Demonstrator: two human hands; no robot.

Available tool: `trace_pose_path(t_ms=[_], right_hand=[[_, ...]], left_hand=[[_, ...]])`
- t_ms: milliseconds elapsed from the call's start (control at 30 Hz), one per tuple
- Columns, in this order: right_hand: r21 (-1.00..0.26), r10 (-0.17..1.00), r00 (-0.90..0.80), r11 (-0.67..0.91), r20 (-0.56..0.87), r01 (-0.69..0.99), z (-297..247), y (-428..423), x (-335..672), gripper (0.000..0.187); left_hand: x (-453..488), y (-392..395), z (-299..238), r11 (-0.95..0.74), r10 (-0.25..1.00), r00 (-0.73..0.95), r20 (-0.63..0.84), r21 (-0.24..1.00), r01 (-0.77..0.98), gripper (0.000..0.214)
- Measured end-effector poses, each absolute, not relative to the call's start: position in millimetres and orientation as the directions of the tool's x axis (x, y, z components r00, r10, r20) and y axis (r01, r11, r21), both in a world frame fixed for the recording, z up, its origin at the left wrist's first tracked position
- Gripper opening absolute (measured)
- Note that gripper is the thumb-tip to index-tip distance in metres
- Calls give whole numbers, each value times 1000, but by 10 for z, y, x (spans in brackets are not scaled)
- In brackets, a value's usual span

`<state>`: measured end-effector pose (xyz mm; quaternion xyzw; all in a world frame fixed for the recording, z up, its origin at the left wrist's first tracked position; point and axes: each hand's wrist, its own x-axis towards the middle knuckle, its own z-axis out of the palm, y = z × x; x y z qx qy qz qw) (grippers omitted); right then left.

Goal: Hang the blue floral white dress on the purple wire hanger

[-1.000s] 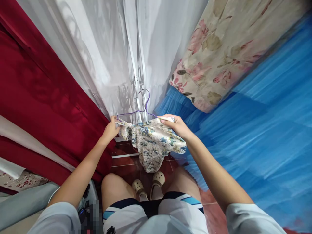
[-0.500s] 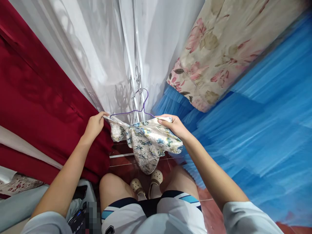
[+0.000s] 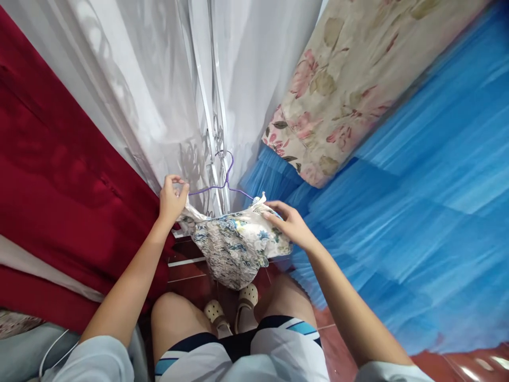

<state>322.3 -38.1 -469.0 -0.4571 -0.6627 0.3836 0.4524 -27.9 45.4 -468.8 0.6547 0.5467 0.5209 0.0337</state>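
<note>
A white floral top [image 3: 234, 249] with blue and yellowish print and a gathered, crinkled body hangs on a thin purple hanger [image 3: 226, 183]. The hanger's hook reaches up to a white metal rack in front of the curtains. My left hand [image 3: 174, 199] pinches the top's shoulder edge by the hanger's left arm. On the other side, my right hand [image 3: 290, 223] has its thumb and fingers closed on the sleeve, just below the hanger's right end. A small white strap end stands up beside those fingers. The hanger's left tip is hidden by my left hand.
Dark red cloth [image 3: 79, 175] hangs at the left and white drapery [image 3: 139, 79] behind the hanger. To the right are a beige cloth with pink flowers [image 3: 318, 127] and a layered blue tulle skirt [image 3: 397, 228]. Beige clogs [image 3: 247, 297] rest on the red tiled floor.
My left hand has shifted right and turned, fingers now curled at the hanger's end. My right hand has slid slightly lower, and the top's right shoulder strap now sticks up. The view has shifted a little.
</note>
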Motion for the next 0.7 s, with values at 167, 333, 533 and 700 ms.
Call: trace_pose_path(t_ms=[167,333,533,700], right_hand=[[-932,958,-1,280,287,232,-4741,-516,3317,42],[-976,956,209,183,204,118,-4756,-820,3323,32],[-985,964,-259,17,62,-170,-4987,-1753,2894,60],[-988,900,-436,-84,-21,-126,-5085,-1850,2724,58]], left_hand=[[-160,171,-4329,-467,691,28,722,416,780,23],[90,242,-4131,-541,690,269,672,232,808,30],[233,292,-4728,-618,768,168,618,647,445,31],[485,204,-5122,-531,842,-81,533,846,47,41]])
